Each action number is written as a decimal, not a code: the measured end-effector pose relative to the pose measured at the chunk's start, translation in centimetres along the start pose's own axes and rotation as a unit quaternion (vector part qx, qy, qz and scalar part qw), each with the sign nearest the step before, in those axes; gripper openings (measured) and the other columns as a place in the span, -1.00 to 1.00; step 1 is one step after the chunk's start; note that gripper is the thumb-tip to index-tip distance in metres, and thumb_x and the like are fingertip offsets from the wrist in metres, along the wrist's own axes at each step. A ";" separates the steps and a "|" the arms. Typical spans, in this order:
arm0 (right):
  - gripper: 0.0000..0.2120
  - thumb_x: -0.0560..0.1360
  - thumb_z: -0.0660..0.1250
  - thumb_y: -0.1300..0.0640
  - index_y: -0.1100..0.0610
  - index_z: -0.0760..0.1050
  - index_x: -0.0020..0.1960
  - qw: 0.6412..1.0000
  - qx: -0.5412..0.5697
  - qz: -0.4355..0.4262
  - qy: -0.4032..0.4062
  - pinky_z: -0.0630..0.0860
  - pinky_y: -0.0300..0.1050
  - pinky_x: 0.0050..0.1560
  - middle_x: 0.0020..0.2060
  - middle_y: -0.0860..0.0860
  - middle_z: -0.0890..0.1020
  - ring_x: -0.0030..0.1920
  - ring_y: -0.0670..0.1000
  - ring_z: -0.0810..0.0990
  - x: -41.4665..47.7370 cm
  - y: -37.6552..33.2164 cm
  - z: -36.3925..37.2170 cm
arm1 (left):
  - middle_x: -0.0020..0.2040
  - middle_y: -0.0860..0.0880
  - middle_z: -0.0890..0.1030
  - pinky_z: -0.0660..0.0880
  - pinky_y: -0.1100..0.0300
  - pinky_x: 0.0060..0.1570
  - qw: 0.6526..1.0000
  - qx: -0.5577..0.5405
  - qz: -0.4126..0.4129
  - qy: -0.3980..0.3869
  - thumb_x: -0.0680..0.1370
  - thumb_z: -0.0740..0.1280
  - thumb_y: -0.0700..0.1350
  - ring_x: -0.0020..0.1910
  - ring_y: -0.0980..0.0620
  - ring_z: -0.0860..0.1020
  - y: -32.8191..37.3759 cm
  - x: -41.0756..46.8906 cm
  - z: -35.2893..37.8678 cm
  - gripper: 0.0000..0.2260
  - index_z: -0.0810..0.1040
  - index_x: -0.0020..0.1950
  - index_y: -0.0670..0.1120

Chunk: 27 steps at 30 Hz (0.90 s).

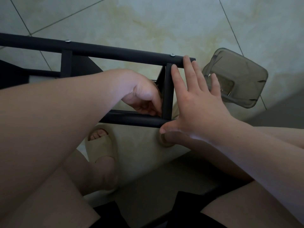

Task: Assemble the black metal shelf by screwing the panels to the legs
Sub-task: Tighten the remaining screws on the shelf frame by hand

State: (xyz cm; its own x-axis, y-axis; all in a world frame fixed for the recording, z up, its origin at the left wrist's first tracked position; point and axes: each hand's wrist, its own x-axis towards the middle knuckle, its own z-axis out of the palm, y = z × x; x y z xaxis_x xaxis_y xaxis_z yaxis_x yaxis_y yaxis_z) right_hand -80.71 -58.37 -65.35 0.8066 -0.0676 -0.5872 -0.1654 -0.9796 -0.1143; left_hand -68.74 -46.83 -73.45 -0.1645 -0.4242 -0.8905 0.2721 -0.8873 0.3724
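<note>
hands meet at one corner of the black metal shelf (66, 63), which lies on its side across the tiled floor (148, 22) in front of a seated person. the right hand (197, 99) is spread flat with straight fingers, pressing against the end panel (168, 91) and the upper leg (115, 51) and gripping nothing. the left hand (144, 96) reaches inside the frame, fingers curled at the joint where the panel meets the lower leg (131, 120). the panel hides the fingertips, so it cannot be told whether they pinch a screw or a tool. a screw head (172, 54) shows in the upper leg just above this corner. the step in hand appears to be fixing the lower joint. it is best done with the flat hand bracing the panel square to the leg so the holes line up, and with the screw started straight and turned lightly before final tightening. a clear plastic tray (235, 78) lies near on the floor.
</note>
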 end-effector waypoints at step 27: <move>0.47 0.12 0.51 -0.49 0.07 -0.32 0.63 1.000 -0.004 -0.002 0.014 -0.18 0.33 0.56 0.60 0.12 -0.34 0.61 0.13 -0.33 -0.1 -0.1 0.0 | -0.21 -0.04 0.60 0.50 0.25 -0.17 1.000 -0.018 -0.009 -0.015 0.56 0.36 -0.26 -0.26 0.08 0.56 -0.3 0.0 0.1 -0.91 0.60 0.04 -0.14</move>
State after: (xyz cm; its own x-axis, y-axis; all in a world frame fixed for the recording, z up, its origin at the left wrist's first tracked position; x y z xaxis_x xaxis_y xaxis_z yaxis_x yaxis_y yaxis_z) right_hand -80.79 -58.25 -65.32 0.8225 -0.0693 -0.5646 -0.1584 -0.9812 -0.1103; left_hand -68.96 -46.61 -73.55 -0.1985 -0.4145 -0.8881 0.3020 -0.8879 0.3469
